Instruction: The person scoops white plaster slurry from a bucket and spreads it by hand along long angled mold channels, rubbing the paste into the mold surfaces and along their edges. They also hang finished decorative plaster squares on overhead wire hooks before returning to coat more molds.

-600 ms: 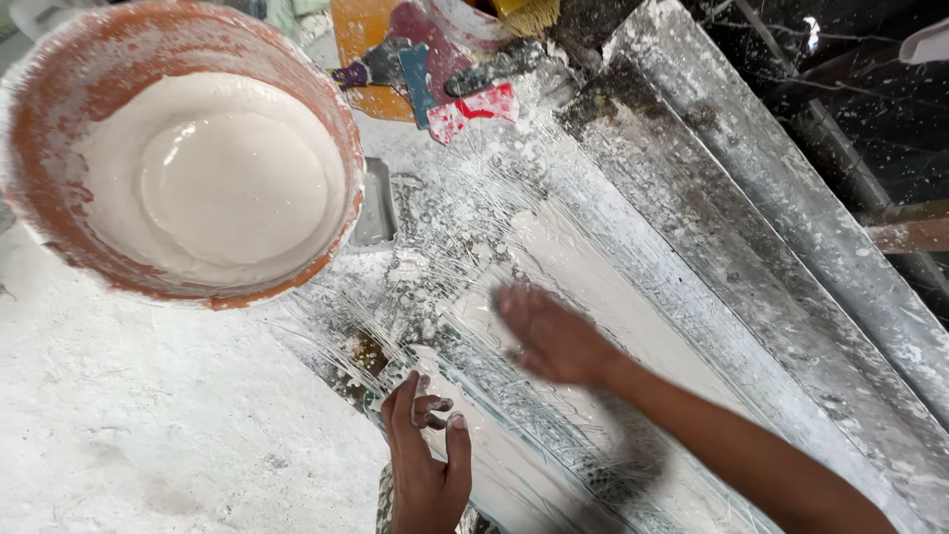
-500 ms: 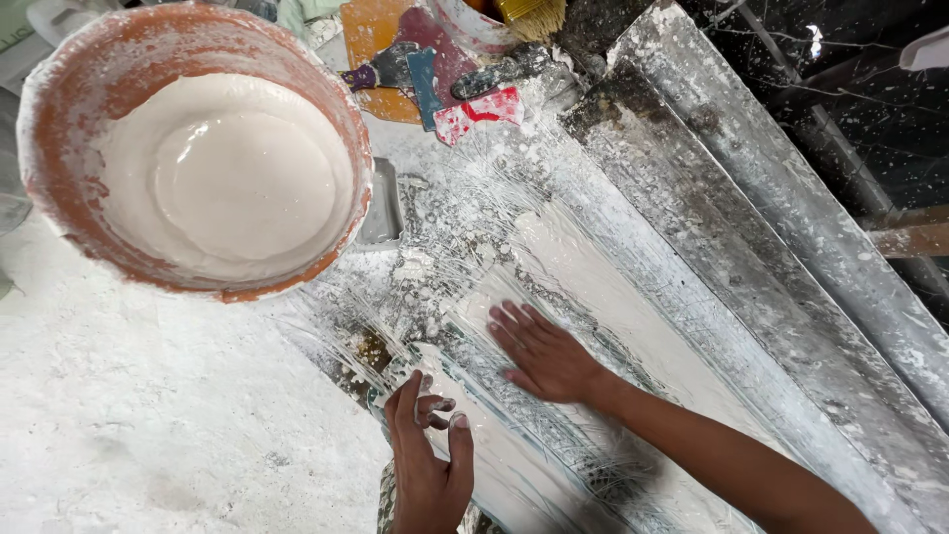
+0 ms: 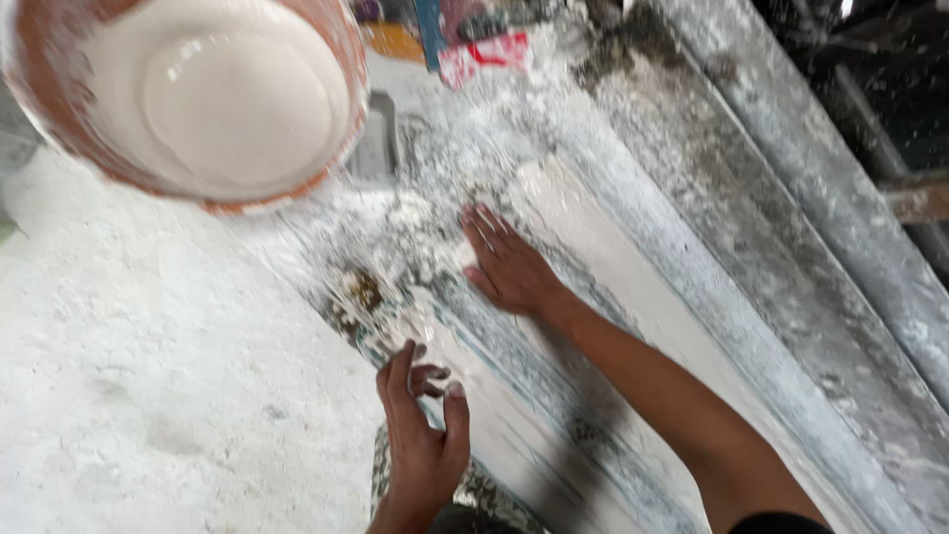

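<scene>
The long mould lies slantwise across the powdery worktop, its channel already coated with white plaster, though the near end looks patchy and, I judge, unfinished. The right hand presses flat and open on the wet plaster; the left hand hovers half-curled, holding nothing. A plaster-filled bowl sits just beyond.

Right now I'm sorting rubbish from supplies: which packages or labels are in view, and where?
Red and white wrapper: top centre, crumpled, lying on the powdery bench beyond the right hand.
Blue strip: just left of it, narrow, upright, cut off by the frame.
No signs or screens show.
</scene>
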A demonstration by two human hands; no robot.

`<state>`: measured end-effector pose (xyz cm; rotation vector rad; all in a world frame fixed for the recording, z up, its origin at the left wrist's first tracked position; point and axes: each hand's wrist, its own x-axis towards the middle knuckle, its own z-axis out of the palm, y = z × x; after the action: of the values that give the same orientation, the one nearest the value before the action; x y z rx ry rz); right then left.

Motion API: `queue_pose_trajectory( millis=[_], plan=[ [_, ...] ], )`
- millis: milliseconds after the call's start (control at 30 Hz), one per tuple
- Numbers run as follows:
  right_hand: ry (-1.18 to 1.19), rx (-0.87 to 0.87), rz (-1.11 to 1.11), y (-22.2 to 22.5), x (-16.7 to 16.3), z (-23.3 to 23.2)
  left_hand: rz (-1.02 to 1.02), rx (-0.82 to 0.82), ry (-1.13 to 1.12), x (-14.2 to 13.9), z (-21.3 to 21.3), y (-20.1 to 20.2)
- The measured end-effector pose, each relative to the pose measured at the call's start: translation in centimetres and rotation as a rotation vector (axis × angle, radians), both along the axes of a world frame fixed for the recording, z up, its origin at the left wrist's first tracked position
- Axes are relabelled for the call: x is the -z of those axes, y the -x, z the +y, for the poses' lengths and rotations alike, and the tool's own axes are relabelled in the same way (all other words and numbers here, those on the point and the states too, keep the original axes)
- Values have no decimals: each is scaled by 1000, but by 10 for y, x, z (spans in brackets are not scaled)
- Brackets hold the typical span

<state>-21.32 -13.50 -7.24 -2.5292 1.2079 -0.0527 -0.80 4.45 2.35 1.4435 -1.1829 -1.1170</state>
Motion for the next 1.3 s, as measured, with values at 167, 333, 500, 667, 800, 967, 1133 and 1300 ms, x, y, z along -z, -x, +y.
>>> queue_pose_trajectory(
  millis=[167,333,500,667,800,967,1133,1300],
  plan=[
    [-6,-13,84,38,1,50,-40,22,61,-6,42,23],
    [-31,-21,111,118,-14,146,-73,5,109,-17,107,72],
    [6,-29,97,220,-12,259,-143,-13,257,-30,221,161],
    [96,-70,43,342,-5,403,-204,-74,247,-44,385,282],
    [75,-55,97,421,-2,500,-219,-5,178,-48,472,338],
    [47,-34,94,513,4,628,-205,-9,159,-59,581,400],
    [7,-3,93,608,17,744,-266,20,227,-49,690,459],
    [56,16,59,712,19,878,-253,2,142,-27,836,530]
  ],
)
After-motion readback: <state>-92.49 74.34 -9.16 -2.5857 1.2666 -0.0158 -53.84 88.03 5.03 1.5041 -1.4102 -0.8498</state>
